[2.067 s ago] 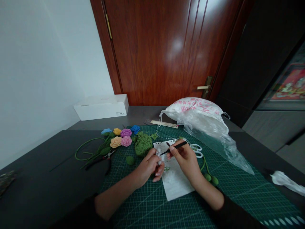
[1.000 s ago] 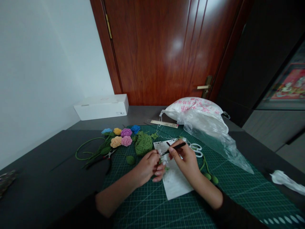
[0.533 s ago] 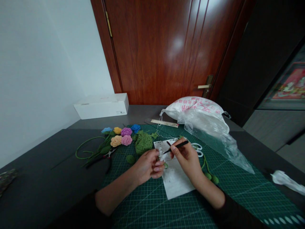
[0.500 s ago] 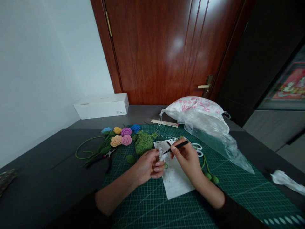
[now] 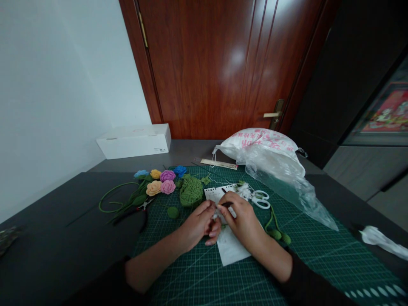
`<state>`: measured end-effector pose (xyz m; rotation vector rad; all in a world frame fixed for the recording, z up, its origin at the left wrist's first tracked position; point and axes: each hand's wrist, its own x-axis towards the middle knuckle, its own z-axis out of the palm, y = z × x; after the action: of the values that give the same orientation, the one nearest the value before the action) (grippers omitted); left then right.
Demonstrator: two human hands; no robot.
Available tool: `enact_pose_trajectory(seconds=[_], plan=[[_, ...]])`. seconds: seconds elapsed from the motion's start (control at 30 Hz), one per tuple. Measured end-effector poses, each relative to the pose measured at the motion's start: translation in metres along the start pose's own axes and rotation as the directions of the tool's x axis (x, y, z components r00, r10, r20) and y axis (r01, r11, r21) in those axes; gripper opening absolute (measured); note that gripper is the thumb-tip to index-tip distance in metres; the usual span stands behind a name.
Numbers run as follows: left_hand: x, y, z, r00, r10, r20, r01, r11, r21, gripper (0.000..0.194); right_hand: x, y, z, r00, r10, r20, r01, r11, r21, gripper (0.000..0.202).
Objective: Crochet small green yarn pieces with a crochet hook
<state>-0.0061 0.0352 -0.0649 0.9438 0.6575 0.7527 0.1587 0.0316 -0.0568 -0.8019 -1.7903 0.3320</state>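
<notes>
My left hand [image 5: 200, 225] pinches a small white fluffy piece [image 5: 214, 216], mostly covered by the fingers. A bit of green shows just below it. My right hand [image 5: 239, 216] is closed around a slim black tool that looks like tweezers [image 5: 227, 204], its tips hidden between the fingers. The fingertips of both hands meet at the white piece, above a sheet of notepaper [image 5: 232, 250] on the green cutting mat [image 5: 197, 276].
Left of the hands are a green yarn ball [image 5: 191, 191], crocheted flowers [image 5: 167, 187] and pliers [image 5: 145, 206]. White-handled scissors [image 5: 262, 199], white fluff [image 5: 245, 191] and green stems with buds [image 5: 276, 233] lie right. Behind stand a white box [image 5: 134, 142] and plastic bag [image 5: 264, 144].
My right hand has turned over and moved left, bringing its fingertips against the white piece. The black tool is now mostly covered, and the white fluff near the scissors has come into view.
</notes>
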Motion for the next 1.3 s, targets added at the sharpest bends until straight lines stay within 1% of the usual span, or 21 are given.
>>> enact_pose_trajectory(seconds=[0.07, 0.17, 0.3, 0.47, 0.63, 0.8, 0.87, 1.03, 1.3], plan=[[-0.0006, 0.0017, 0.0008, 1.000, 0.008, 0.007, -0.008, 0.999, 0.034, 0.027, 0.0007, 0.0005, 0.0003, 1.000, -0.007, 0.011, 0.008, 1.000, -0.010, 0.012], [-0.0013, 0.0050, 0.0008, 1.000, 0.015, 0.022, -0.016, 0.996, 0.084, 0.020, 0.0018, 0.0033, -0.0012, 1.000, 0.009, -0.004, -0.009, 1.000, -0.018, 0.011], [-0.0011, 0.0052, -0.0007, 0.999, 0.034, 0.019, -0.036, 0.991, 0.128, 0.015, 0.0021, 0.0061, -0.0024, 1.000, 0.018, -0.004, -0.018, 1.000, -0.015, 0.012], [-0.0001, 0.0027, -0.0027, 0.999, 0.037, 0.027, -0.040, 0.990, 0.135, 0.018, 0.0022, 0.0056, -0.0014, 1.000, 0.025, 0.000, -0.025, 1.000, -0.004, 0.012], [0.0012, 0.0016, -0.0040, 0.999, 0.045, 0.000, -0.045, 0.988, 0.146, 0.017, 0.0023, 0.0039, -0.0028, 0.999, 0.038, -0.004, -0.038, 0.999, 0.000, 0.011], [0.0017, 0.0021, -0.0049, 0.997, 0.061, -0.052, -0.053, 0.987, 0.152, 0.018, 0.0021, 0.0032, -0.0085, 0.994, 0.079, -0.080, -0.080, 0.997, -0.001, 0.008], [0.0015, 0.0027, -0.0046, 0.996, 0.062, -0.061, -0.052, 0.987, 0.153, 0.018, 0.0020, 0.0024, -0.0088, 0.993, 0.085, -0.085, -0.085, 0.996, 0.003, 0.009], [0.0012, 0.0040, -0.0026, 0.996, 0.060, -0.063, -0.049, 0.986, 0.161, 0.019, 0.0010, 0.0007, -0.0042, 0.997, 0.065, -0.053, -0.065, 0.998, -0.001, 0.011], [-0.0010, 0.0017, -0.0005, 0.995, 0.081, -0.064, -0.065, 0.974, 0.216, 0.020, 0.0001, 0.0004, -0.0006, 0.998, 0.000, -0.056, -0.001, 1.000, -0.014, 0.011]])
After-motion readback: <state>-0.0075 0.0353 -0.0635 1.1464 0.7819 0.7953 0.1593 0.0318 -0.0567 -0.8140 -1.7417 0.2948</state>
